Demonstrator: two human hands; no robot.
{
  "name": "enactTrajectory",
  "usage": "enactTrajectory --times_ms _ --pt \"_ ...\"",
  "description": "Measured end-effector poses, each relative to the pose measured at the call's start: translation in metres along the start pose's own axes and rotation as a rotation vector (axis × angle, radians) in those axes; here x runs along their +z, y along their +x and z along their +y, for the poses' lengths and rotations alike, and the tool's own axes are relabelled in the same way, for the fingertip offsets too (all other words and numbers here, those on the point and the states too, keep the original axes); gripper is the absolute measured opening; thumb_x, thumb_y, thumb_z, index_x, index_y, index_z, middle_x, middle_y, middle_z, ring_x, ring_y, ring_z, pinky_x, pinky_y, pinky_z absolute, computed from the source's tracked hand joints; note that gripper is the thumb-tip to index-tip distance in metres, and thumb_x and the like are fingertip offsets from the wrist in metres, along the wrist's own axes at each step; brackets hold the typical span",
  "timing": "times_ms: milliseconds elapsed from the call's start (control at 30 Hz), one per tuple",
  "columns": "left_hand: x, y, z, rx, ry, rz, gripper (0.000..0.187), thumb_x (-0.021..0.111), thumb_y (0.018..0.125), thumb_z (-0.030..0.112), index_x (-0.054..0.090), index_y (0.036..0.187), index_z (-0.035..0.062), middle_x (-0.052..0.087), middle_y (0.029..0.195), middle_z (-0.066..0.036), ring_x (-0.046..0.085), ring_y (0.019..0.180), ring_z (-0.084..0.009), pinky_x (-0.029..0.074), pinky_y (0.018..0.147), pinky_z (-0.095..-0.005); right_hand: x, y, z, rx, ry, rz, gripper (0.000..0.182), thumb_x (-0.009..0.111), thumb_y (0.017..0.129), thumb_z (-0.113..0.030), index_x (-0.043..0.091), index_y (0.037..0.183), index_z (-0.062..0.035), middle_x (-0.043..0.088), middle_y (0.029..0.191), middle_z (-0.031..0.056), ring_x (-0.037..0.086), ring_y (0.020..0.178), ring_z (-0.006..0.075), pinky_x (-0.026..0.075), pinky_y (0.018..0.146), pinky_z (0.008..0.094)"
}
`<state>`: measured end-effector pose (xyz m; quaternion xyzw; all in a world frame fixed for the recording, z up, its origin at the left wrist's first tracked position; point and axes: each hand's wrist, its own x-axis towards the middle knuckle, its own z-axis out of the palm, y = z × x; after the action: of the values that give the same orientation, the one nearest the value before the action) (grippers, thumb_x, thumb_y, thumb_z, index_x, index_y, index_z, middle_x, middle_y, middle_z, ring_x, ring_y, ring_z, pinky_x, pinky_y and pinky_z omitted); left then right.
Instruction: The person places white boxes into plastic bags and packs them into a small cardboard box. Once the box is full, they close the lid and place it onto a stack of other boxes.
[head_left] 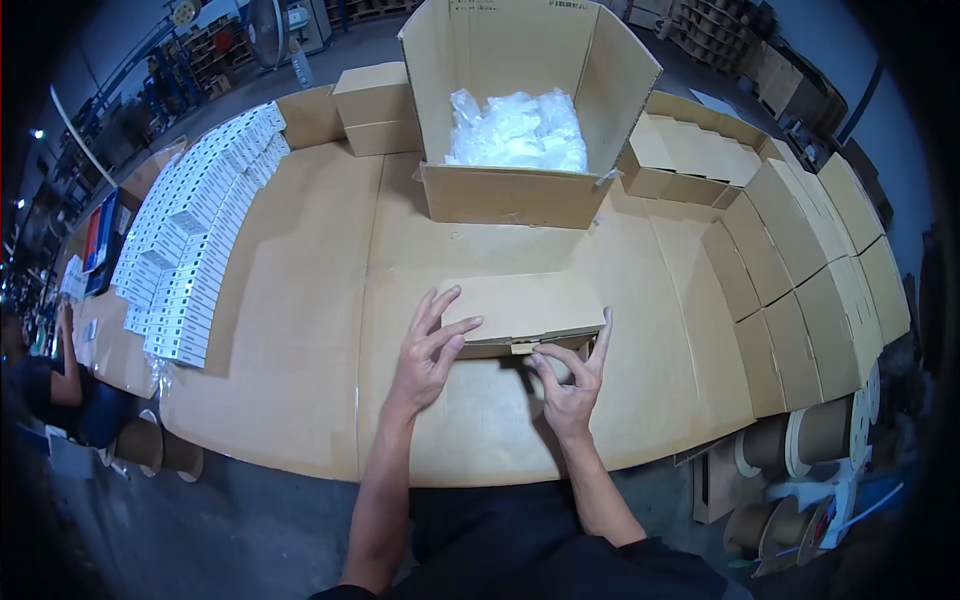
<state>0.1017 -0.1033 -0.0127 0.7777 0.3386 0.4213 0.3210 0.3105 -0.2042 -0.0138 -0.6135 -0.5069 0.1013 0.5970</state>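
Note:
A flat brown cardboard box (pixel 520 300) lies on the cardboard-covered table in front of me, its lid down. A small tab (pixel 523 348) sticks out at the middle of its near edge. My left hand (pixel 428 350) is at the box's left end, fingers spread and bent over the lid's corner without wrapping round it. At the near right side, my right hand (pixel 573 385) pinches the tab between thumb and index finger, while its other fingers stretch up along the box's right end.
Behind the box stands a large open carton (pixel 510 195) holding clear plastic bags (pixel 518 132). Small white boxes (pixel 200 235) are stacked at the left. Brown boxes (pixel 800 270) line the right side, above cable spools (pixel 775 450). Another person's arm (pixel 68 360) shows at far left.

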Motion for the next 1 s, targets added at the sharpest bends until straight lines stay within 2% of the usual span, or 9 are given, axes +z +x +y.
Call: enactTrajectory --times_ms 67,200,233,367,467,633,800,900,1000 --pt "-0.005 0.001 0.011 0.039 0.332 -0.043 0.035 0.069 0.096 0.023 0.072 0.13 0.0182 0.053 0.153 -0.005 0.035 0.15 -0.0392 0.023 0.123 -0.0605 -0.002 0.002 0.002 -0.029 -0.03 0.013 0.016 0.086 0.079 -0.006 0.082 0.092 -0.0137 0.016 0.166 0.0347 0.024 0.155 0.0436 0.027 0.123 0.045" --pt "0.003 -0.002 0.048 0.09 0.627 -0.105 0.047 0.072 0.093 0.028 0.066 0.139 0.0233 0.055 0.151 0.006 0.033 0.151 -0.0353 0.017 0.121 -0.07 -0.013 0.006 0.006 -0.127 -0.248 -0.047 0.043 0.081 0.083 -0.006 0.07 0.125 -0.0132 0.018 0.164 0.0365 0.019 0.153 0.0523 0.02 0.124 0.0546" --pt "0.009 -0.003 0.049 0.105 0.684 -0.101 0.054 0.074 0.091 0.029 0.061 0.143 0.0256 0.055 0.151 0.007 0.035 0.15 -0.0314 0.019 0.12 -0.0705 -0.015 0.007 0.013 -0.174 -0.289 -0.032 0.057 0.075 0.089 -0.01 0.055 0.142 -0.0115 0.021 0.165 0.0339 0.016 0.152 0.0555 0.017 0.122 0.0626" --pt "0.03 -0.004 0.048 0.131 0.701 -0.072 0.051 0.074 0.091 0.024 0.064 0.141 0.0235 0.058 0.149 0.005 0.041 0.148 -0.0281 0.014 0.122 -0.0686 -0.033 0.009 0.004 -0.088 -0.605 -0.204 0.057 0.067 0.093 -0.018 0.051 0.147 -0.0084 0.025 0.166 0.0255 0.014 0.153 0.0553 0.015 0.119 0.0698" --pt "0.04 -0.006 0.046 0.168 0.728 -0.035 0.051 0.073 0.09 0.021 0.064 0.14 0.0223 0.057 0.149 0.008 0.043 0.146 -0.028 0.022 0.121 -0.0671 -0.038 0.01 0.005 -0.158 -0.583 -0.211 0.058 0.068 0.092 -0.016 0.052 0.146 -0.006 0.027 0.166 0.0251 0.015 0.153 0.0543 0.015 0.12 0.0685" --pt "0.043 -0.001 0.038 0.155 0.671 0.027 0.041 0.073 0.089 0.016 0.072 0.129 0.0233 0.067 0.137 0.008 0.046 0.144 -0.028 0.018 0.122 -0.0694 -0.042 0.024 0.013 -0.326 -0.553 -0.267 0.043 0.065 0.092 -0.007 0.061 0.134 -0.0011 0.058 0.146 0.0169 0.049 0.142 0.0358 0.025 0.12 0.0631" --pt "0.046 -0.006 0.043 0.212 0.636 0.118 0.038 0.077 0.086 0.017 0.075 0.123 0.0236 0.068 0.135 0.008 0.047 0.143 -0.0268 0.016 0.121 -0.0701 -0.039 0.024 0.002 -0.288 -0.461 -0.323 0.031 0.076 0.089 -0.019 0.075 0.119 -0.0145 0.06 0.147 0.0084 0.048 0.143 0.0341 0.025 0.119 0.0646" --pt "0.056 -0.017 0.048 0.189 0.557 0.192 0.024 0.08 0.086 0.018 0.079 0.109 0.0194 0.068 0.132 0.003 0.05 0.139 -0.0299 0.012 0.122 -0.0687 -0.027 0.02 0.013 -0.313 -0.356 -0.248 0.015 0.079 0.086 -0.02 0.079 0.101 -0.0151 0.068 0.136 0.0007 0.05 0.141 0.0306 0.022 0.12 0.0643" --pt "0.063 -0.015 0.051 0.095 0.492 0.274 0.013 0.081 0.085 0.02 0.079 0.097 0.0148 0.064 0.134 -0.004 0.05 0.136 -0.0321 0.012 0.122 -0.0683 -0.021 0.024 0.015 -0.268 -0.333 -0.202 0.013 0.079 0.086 -0.021 0.079 0.099 -0.017 0.068 0.135 0.0008 0.05 0.138 0.0312 0.021 0.12 0.0643"
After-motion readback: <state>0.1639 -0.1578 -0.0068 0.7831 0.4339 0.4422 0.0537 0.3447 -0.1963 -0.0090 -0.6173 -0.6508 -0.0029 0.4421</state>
